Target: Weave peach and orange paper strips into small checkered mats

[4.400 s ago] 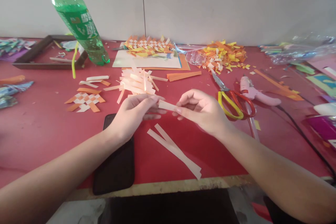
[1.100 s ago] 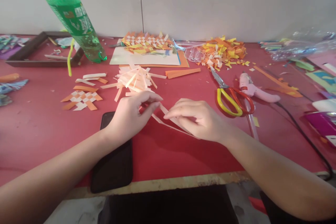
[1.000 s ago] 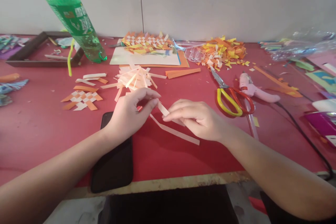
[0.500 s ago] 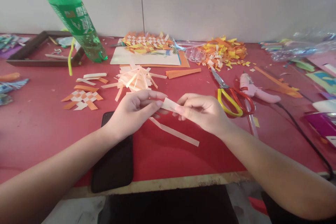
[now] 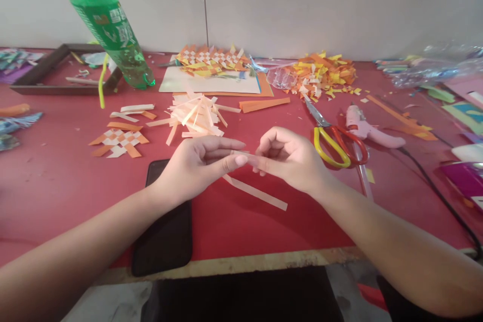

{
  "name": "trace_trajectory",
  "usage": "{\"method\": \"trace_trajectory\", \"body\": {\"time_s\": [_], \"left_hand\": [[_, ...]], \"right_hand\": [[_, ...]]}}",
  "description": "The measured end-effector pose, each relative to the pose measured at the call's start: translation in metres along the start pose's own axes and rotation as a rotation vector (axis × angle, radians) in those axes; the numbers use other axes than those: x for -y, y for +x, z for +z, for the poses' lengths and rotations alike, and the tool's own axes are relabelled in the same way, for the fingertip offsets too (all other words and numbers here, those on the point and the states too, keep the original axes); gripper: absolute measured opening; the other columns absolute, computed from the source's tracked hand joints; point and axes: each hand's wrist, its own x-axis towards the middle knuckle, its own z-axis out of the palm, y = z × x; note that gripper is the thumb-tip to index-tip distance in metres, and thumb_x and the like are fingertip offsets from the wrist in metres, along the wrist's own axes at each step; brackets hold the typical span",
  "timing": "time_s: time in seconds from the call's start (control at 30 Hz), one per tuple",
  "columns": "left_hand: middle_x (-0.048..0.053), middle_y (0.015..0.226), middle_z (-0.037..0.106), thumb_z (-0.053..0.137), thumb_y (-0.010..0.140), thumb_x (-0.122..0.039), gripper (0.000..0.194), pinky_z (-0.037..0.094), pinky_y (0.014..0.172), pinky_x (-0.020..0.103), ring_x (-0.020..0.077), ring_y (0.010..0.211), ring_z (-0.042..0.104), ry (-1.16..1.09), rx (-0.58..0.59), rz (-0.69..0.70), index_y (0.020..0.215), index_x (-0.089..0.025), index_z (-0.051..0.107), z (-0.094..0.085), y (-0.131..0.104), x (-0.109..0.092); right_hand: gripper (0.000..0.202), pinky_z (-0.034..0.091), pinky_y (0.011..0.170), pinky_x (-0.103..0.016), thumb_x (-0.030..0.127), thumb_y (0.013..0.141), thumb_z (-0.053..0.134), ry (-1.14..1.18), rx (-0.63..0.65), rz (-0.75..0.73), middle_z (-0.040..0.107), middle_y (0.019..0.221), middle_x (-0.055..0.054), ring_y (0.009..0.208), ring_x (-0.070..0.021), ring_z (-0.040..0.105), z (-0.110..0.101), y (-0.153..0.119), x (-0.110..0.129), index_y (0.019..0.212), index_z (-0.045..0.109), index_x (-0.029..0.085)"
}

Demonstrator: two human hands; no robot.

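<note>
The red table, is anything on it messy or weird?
Yes: small paper bits lie scattered around the orange, yellow and white paper scrap pile at the back. The green plastic bottle at left looks tilted, though the view may cause that.

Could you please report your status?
Left hand, right hand pinching a mostly hidden peach paper strip. Loose peach paper strip below. Black rectangular phone partly behind left forearm.
</note>
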Motion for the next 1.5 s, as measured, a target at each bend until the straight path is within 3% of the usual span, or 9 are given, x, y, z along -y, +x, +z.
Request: {"method": "trace_trajectory", "body": {"time_s": [0.53, 0.9, 1.07, 1.2, 1.27, 1.33, 1.4, 1.47, 1.5], "left_hand": [[0.000, 0.090, 0.081, 0.077, 0.085, -0.036, 0.020, 0.060, 0.075, 0.014, 0.0120, 0.086, 0.077, -0.154, -0.057, 0.011, 0.099, -0.022, 0.077, -0.005, 0.008, 0.002], [0.001, 0.088, 0.080, 0.077, 0.083, -0.040, 0.022, 0.062, 0.074, 0.018, 0.0126, 0.078, 0.076, -0.073, -0.165, 0.094, 0.095, -0.022, 0.078, -0.010, 0.012, 0.008], [0.003, 0.094, 0.080, 0.070, 0.089, -0.039, 0.022, 0.063, 0.080, 0.028, 0.0182, 0.084, 0.076, 0.194, -0.362, 0.304, 0.100, -0.021, 0.076, -0.020, 0.016, 0.003], [0.007, 0.128, 0.070, 0.060, 0.095, -0.029, 0.029, 0.054, 0.103, 0.043, 0.0271, 0.119, 0.066, 0.513, -0.553, 0.589, 0.122, -0.022, 0.066, -0.044, 0.031, 0.011], [0.012, 0.149, 0.054, 0.072, 0.082, -0.023, 0.061, 0.036, 0.117, 0.055, 0.0371, 0.144, 0.039, 0.775, -0.521, 0.648, 0.140, -0.020, 0.052, -0.051, 0.037, 0.017], [0.015, 0.160, 0.039, 0.072, 0.077, -0.016, 0.070, 0.021, 0.121, 0.063, 0.0430, 0.150, 0.023, 0.984, -0.507, 0.649, 0.143, -0.020, 0.049, -0.050, 0.036, 0.021], [0.011, 0.161, 0.037, 0.068, 0.078, -0.012, 0.062, 0.021, 0.118, 0.066, 0.0424, 0.148, 0.026, 1.100, -0.486, 0.704, 0.138, -0.025, 0.054, -0.041, 0.030, 0.018], [0.011, 0.145, 0.058, 0.061, 0.084, -0.009, 0.044, 0.033, 0.114, 0.057, 0.0349, 0.136, 0.047, 1.087, -0.348, 0.848, 0.124, -0.025, 0.061, -0.031, 0.022, 0.012], [0.010, 0.127, 0.069, 0.059, 0.086, -0.009, 0.034, 0.043, 0.107, 0.050, 0.0294, 0.121, 0.060, 1.041, -0.211, 0.915, 0.116, -0.023, 0.064, -0.026, 0.018, 0.009]], "right_hand": [[0.019, 0.056, 0.065, -0.024, 0.019, 0.081, 0.077, 0.040, -0.036, -0.093, 0.065, 0.080, 0.002, 0.068, -0.0110, 0.068, -0.007, 0.007, -0.002, 0.089, 0.060, 0.019], [0.032, 0.056, 0.063, -0.025, 0.029, 0.074, 0.086, 0.105, -0.098, -0.071, 0.065, 0.069, 0.004, 0.060, -0.0108, 0.067, -0.007, 0.011, -0.001, 0.079, 0.055, 0.020], [0.021, 0.054, 0.069, -0.029, 0.031, 0.085, 0.075, -0.242, -0.089, -0.158, 0.068, 0.081, 0.000, 0.072, -0.0140, 0.066, -0.003, 0.004, -0.003, 0.090, 0.059, 0.020], [0.025, 0.051, 0.085, -0.038, 0.037, 0.081, 0.079, -0.696, 0.118, -0.300, 0.067, 0.095, -0.007, 0.092, -0.0218, 0.062, 0.007, -0.003, -0.004, 0.092, 0.067, 0.017], [0.036, 0.051, 0.087, -0.040, 0.042, 0.077, 0.082, -0.815, 0.194, -0.333, 0.065, 0.100, -0.010, 0.096, -0.0247, 0.059, 0.014, -0.005, -0.005, 0.097, 0.069, 0.015], [0.034, 0.051, 0.086, -0.039, 0.039, 0.080, 0.080, -0.867, 0.202, -0.368, 0.065, 0.099, -0.011, 0.094, -0.0244, 0.058, 0.019, -0.006, -0.007, 0.098, 0.069, 0.012], [0.018, 0.051, 0.084, -0.037, 0.029, 0.087, 0.072, -0.879, 0.180, -0.416, 0.065, 0.094, -0.010, 0.088, -0.0222, 0.058, 0.022, -0.006, -0.010, 0.093, 0.070, 0.012], [0.011, 0.051, 0.083, -0.036, 0.020, 0.092, 0.063, -0.865, 0.163, -0.457, 0.066, 0.088, -0.008, 0.085, -0.0208, 0.059, 0.023, -0.005, -0.013, 0.088, 0.071, 0.013], [0.013, 0.051, 0.082, -0.035, 0.018, 0.093, 0.061, -0.855, 0.155, -0.473, 0.067, 0.086, -0.008, 0.085, -0.0206, 0.059, 0.022, -0.005, -0.014, 0.086, 0.071, 0.014]]}}
